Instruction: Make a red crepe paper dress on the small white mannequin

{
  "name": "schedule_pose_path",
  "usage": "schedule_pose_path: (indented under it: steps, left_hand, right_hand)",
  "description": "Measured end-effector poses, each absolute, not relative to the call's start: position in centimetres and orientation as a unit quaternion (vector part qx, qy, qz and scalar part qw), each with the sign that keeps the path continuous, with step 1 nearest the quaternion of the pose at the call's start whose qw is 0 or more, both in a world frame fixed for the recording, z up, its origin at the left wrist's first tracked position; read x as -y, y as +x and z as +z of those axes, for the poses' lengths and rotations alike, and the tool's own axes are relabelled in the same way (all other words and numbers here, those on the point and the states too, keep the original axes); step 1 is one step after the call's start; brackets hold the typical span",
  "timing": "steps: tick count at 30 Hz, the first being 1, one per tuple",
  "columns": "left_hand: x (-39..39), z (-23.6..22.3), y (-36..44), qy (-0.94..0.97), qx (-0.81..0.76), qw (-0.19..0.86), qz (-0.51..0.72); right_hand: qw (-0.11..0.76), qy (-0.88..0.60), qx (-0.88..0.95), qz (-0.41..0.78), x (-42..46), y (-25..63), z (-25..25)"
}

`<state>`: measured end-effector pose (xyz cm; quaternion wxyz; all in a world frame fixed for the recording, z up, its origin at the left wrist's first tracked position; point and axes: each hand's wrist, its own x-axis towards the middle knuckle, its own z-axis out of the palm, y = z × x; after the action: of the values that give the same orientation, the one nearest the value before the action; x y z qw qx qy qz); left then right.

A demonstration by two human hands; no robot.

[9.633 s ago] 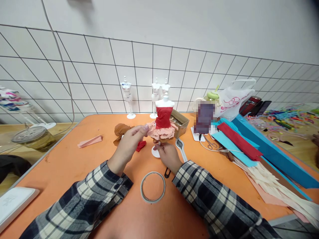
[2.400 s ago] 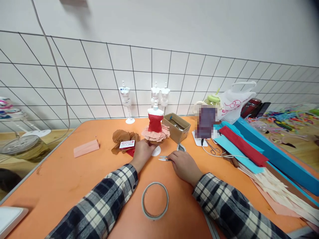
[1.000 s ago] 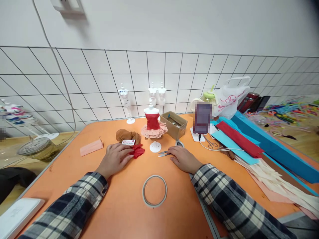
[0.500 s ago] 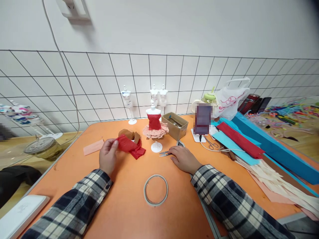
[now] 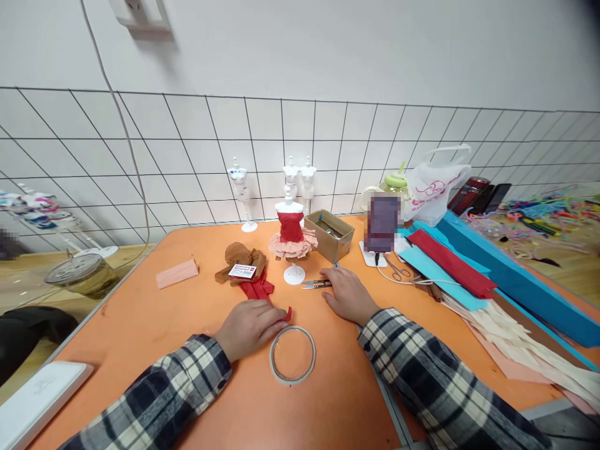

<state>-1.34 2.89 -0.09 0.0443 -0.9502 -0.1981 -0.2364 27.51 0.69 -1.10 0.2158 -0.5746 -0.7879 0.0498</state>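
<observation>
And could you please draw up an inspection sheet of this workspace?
Surface: orange tabletop, brown smear near its left edge.
Job's things: dress form upright in red bodice and pink ruffled skirt; red scraps; thread snips.
Clutter: tape roll, open cardboard box, coloured sheets.
Hands: left hand with a red tip showing at its fingers, grip unclear; right hand at the snips' handles, grip hidden.
Cables: white cable at right; grey cable along the wall.
Surroundings: tiled wall, power socket.

The sleeves (image 5: 424,375) are navy and cream plaid.
</observation>
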Motion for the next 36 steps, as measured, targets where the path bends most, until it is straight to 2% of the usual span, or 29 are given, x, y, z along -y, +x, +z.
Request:
schedule_pose_path:
  steps: [5, 9, 15, 18, 27, 36]
  left_hand:
    - [-2.7, -0.6, -0.5, -0.92, 0.278, 0.023, -0.275]
    - [-2.8, -0.6, -0.6, -0.921, 0.272, -0.02, -0.278]
    - [-5.9, -0.5, -2.6, -0.901, 0.361, -0.036, -0.239]
    - [-8.0, -1.2, -3.7, -0.903, 0.378, -0.031, -0.204]
    - [-12.3, -2.4, -5.4, -0.901, 0.376, -0.034, -0.215]
    - [-12.8, -2.2, -5.9, -0.888, 0.406, -0.011, -0.215]
  right_hand:
    - [0.316, -0.399, 0.858, 0.071, 1.2, 23.4, -0.3]
    - [0.298, -0.426, 0.851, 0.07, 1.2, 20.4, -0.9]
    - [0.357, -0.42, 0.833, 0.049, 0.7, 21.6, -1.5]
    - [0.356, -0.398, 0.845, 0.029, 1.0, 22.2, -1.4]
    - [0.312, -0.317, 0.893, -0.066, 1.6, 22.2, -0.3]
    - [0.355, -0.266, 0.891, -0.101, 2.1, 23.2, 0.6]
